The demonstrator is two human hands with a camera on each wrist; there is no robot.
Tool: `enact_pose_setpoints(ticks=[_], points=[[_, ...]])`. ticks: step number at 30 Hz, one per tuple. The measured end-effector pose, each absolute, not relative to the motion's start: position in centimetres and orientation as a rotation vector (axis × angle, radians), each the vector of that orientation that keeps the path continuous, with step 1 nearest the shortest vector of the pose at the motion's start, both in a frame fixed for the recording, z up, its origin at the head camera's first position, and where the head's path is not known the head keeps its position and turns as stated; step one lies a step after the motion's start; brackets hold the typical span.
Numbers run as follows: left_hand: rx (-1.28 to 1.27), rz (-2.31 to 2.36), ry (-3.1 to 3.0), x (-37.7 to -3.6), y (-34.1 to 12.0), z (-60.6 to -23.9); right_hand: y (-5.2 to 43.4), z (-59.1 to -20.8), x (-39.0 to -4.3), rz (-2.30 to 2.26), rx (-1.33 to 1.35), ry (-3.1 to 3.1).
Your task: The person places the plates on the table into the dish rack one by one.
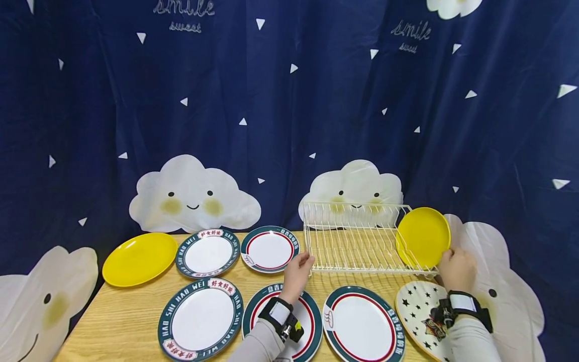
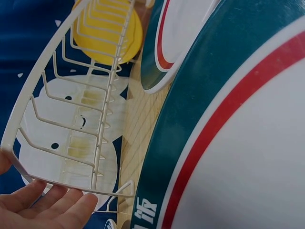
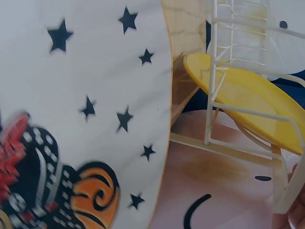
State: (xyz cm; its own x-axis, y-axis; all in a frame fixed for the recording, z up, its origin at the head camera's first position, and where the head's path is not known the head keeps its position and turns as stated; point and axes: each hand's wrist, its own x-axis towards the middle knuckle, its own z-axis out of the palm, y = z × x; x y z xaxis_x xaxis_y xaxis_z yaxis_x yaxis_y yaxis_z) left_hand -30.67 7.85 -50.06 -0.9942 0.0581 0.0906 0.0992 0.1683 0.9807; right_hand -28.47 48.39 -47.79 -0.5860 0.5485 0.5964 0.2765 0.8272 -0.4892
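A white wire dish rack [image 1: 353, 246] stands near the back right of the table. My left hand [image 1: 297, 274] grips its left end; in the left wrist view the fingers [image 2: 45, 202] lie along the end bar, with part of the thumb on the other side. A small yellow plate [image 1: 425, 234] leans upright in the rack's right end, tilted in the right wrist view. My right hand [image 1: 458, 270] is at that end, beside the plate's lower edge. In the right wrist view its fingers [image 3: 296, 210] hold the rack's corner, mostly cut off by the frame.
A yellow plate [image 1: 140, 259] lies at the left. Green-rimmed plates [image 1: 207, 255], [image 1: 270, 249], [image 1: 200, 319], [image 1: 364, 324] lie across the table. Another green-rimmed plate [image 1: 309, 322] is under my left wrist, a star-patterned plate [image 1: 413, 301] by my right. Behind hangs a blue curtain [image 1: 280, 125].
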Motion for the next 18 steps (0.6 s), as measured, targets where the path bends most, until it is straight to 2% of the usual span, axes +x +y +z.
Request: enact_pose_setpoints(ticks=[10,18], points=[[-0.158,-2.015,-2.361,-30.8,8.0,-50.3,48.4,-49.3,-27.9,0.688,-0.764,-2.209],[-0.195,-1.946,-2.381,-30.5,7.8,-50.2,48.1,-49.7,-28.6,0.650,-0.794,-2.171]])
